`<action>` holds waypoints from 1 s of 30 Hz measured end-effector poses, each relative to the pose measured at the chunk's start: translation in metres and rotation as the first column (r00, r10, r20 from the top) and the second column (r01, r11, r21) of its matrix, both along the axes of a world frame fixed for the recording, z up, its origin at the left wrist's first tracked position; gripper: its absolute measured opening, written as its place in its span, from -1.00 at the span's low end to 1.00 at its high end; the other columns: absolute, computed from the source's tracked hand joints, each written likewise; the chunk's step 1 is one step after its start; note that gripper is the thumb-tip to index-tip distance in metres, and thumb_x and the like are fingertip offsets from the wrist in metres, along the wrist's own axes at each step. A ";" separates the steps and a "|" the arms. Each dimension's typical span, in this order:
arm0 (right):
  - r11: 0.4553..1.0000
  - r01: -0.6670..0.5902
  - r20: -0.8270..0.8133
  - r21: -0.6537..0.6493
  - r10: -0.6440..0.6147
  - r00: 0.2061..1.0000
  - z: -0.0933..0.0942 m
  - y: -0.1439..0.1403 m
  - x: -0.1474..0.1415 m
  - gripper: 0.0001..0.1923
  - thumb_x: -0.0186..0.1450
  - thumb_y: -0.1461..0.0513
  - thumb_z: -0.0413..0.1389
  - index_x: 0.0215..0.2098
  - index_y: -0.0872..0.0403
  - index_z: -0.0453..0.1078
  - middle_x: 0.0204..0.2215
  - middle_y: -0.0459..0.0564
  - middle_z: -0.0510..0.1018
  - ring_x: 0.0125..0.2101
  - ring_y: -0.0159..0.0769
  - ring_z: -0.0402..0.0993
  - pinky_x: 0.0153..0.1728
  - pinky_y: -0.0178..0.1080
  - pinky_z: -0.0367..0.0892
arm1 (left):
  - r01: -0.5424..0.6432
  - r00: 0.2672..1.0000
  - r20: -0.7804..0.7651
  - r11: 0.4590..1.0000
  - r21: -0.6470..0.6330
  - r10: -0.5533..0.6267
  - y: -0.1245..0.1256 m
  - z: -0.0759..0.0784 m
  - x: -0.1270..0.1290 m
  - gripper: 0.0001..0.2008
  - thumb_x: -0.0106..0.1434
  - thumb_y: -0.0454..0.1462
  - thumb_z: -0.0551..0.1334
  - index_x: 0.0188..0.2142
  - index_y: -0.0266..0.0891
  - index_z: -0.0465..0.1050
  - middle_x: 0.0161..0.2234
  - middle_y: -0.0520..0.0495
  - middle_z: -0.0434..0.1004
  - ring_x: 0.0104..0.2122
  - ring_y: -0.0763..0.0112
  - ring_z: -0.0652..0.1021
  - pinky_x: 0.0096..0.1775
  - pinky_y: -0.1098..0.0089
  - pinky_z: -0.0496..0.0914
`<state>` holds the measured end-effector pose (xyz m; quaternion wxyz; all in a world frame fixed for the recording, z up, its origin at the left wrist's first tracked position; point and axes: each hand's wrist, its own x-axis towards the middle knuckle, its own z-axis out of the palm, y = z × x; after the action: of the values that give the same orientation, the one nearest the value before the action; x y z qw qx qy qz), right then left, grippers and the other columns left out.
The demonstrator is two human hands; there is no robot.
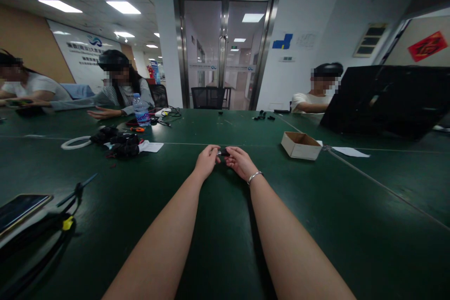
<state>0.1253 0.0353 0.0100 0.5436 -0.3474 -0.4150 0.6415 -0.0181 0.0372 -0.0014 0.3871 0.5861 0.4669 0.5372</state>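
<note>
Both my arms reach forward over the green table (225, 243). Between the fingertips is a small black piece with a silvery end (223, 152); its exact kind is too small to tell. My right hand (241, 161), with a silver bracelet at the wrist, pinches the black part. On the silvery end, the fingers of my left hand (207, 161) are closed. The hands sit close together just above or on the tabletop, and the fingers hide part of the piece.
An open cardboard box (300, 150) stands to the right, near a sheet of paper (350, 152). Bundled black cables (123, 143), a white ring (75, 143) and a water bottle (141, 111) are at left. A phone (24, 208) lies nearer. Other people sit around the table.
</note>
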 end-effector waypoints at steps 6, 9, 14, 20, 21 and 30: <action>1.000 -0.005 0.003 -0.005 0.005 1.000 0.000 0.000 0.000 -0.87 0.20 0.27 0.22 -0.33 0.14 0.36 -0.61 -0.05 0.46 -0.64 -0.44 0.38 -0.61 -0.44 0.34 | -0.013 1.000 0.000 1.000 -0.007 0.013 0.003 -0.004 -0.002 -0.72 0.22 -0.17 0.09 -0.13 -0.24 0.37 -0.60 0.04 0.37 -0.62 0.50 0.35 -0.54 0.51 0.17; 1.000 -0.007 -0.002 -0.004 0.007 1.000 0.000 0.000 0.000 -0.86 0.19 0.27 0.23 -0.34 0.13 0.36 -0.60 -0.05 0.46 -0.63 -0.44 0.39 -0.60 -0.44 0.34 | -0.019 1.000 -0.004 1.000 0.022 0.019 0.005 -0.006 -0.002 -0.70 0.15 -0.23 0.17 -0.10 -0.21 0.36 -0.53 0.04 0.40 -0.56 0.51 0.39 -0.50 0.52 0.20; 1.000 -0.018 0.002 -0.012 0.018 1.000 0.001 0.000 0.000 -0.91 0.22 0.30 0.19 -0.33 0.14 0.36 -0.60 -0.05 0.46 -0.62 -0.42 0.40 -0.59 -0.43 0.35 | 0.020 1.000 -0.013 1.000 -0.001 -0.020 0.004 -0.005 -0.002 -0.72 0.18 -0.21 0.14 -0.12 -0.25 0.36 -0.56 0.04 0.37 -0.59 0.51 0.35 -0.52 0.51 0.19; 1.000 -0.003 0.010 -0.030 0.003 1.000 0.003 -0.002 -0.001 -0.96 0.26 0.34 0.14 -0.31 0.14 0.34 -0.60 -0.04 0.47 -0.62 -0.42 0.40 -0.60 -0.43 0.35 | -0.015 1.000 -0.024 1.000 0.024 0.015 0.004 -0.004 -0.001 -0.71 0.16 -0.26 0.14 -0.10 -0.23 0.34 -0.49 0.04 0.38 -0.55 0.51 0.36 -0.49 0.51 0.22; 0.999 -0.004 0.008 -0.033 0.004 1.000 0.003 -0.002 -0.001 -0.97 0.26 0.34 0.12 -0.31 0.15 0.34 -0.61 -0.04 0.46 -0.63 -0.42 0.40 -0.60 -0.43 0.35 | -0.014 1.000 -0.020 1.000 0.010 0.014 0.004 -0.004 -0.001 -0.73 0.19 -0.23 0.11 -0.11 -0.24 0.34 -0.50 0.04 0.37 -0.57 0.51 0.35 -0.51 0.51 0.21; 0.999 -0.014 -0.002 -0.029 0.014 1.000 0.001 0.000 -0.001 -0.96 0.25 0.34 0.14 -0.32 0.14 0.35 -0.60 -0.03 0.46 -0.63 -0.42 0.39 -0.59 -0.42 0.35 | -0.006 1.000 -0.011 1.000 -0.030 0.006 0.003 -0.002 -0.001 -0.75 0.21 -0.26 0.08 -0.13 -0.26 0.35 -0.49 0.02 0.35 -0.55 0.52 0.34 -0.49 0.51 0.21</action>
<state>0.1245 0.0350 0.0113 0.5342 -0.3519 -0.4075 0.6517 -0.0186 0.0406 -0.0033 0.3915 0.5818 0.4789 0.5282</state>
